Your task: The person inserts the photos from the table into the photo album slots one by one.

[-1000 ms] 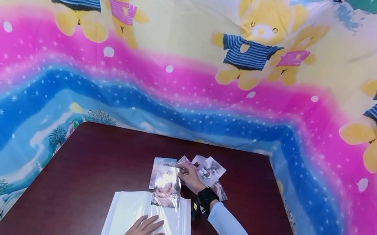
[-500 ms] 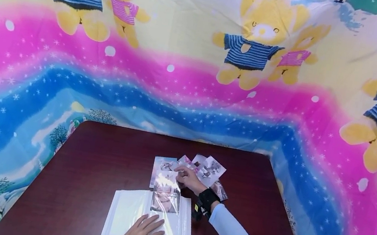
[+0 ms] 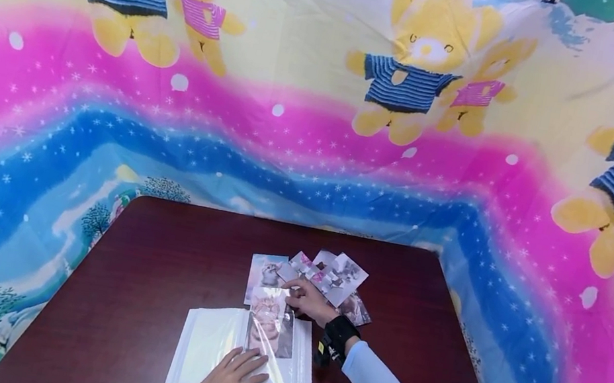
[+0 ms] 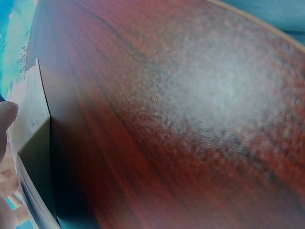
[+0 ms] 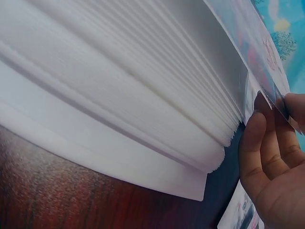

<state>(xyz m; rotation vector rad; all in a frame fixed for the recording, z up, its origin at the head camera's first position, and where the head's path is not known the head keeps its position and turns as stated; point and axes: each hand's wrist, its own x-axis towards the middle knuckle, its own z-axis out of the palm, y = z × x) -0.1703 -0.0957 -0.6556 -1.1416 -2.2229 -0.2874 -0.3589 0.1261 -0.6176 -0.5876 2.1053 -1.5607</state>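
A white photo album [image 3: 207,346] lies spread open at the near part of the table. My left hand [image 3: 230,379] rests on its right page with fingers extended. In the left wrist view, only part of that hand [image 4: 7,191] shows at the edge, beside the album's page edges [image 4: 29,102]. With thumb and fingers, my right hand [image 3: 312,301] pinches the upper right edge of a glossy photo [image 3: 264,325]. The photo's lower part lies over the right page; whether it is inside a pocket I cannot tell. The right wrist view shows the pinching fingers [image 5: 269,143] beside the stacked album pages [image 5: 119,81].
Beyond the album, a photo of a cat [image 3: 263,275] lies flat. Several overlapping photos [image 3: 346,279] are spread behind the right hand. The dark wooden table [image 3: 133,298] is backed by a bear-patterned cloth [image 3: 273,99].
The right hand has moved the pinched photo toward me, farther down over the right page. More of the cat photo behind shows now. My left hand has stayed in place.
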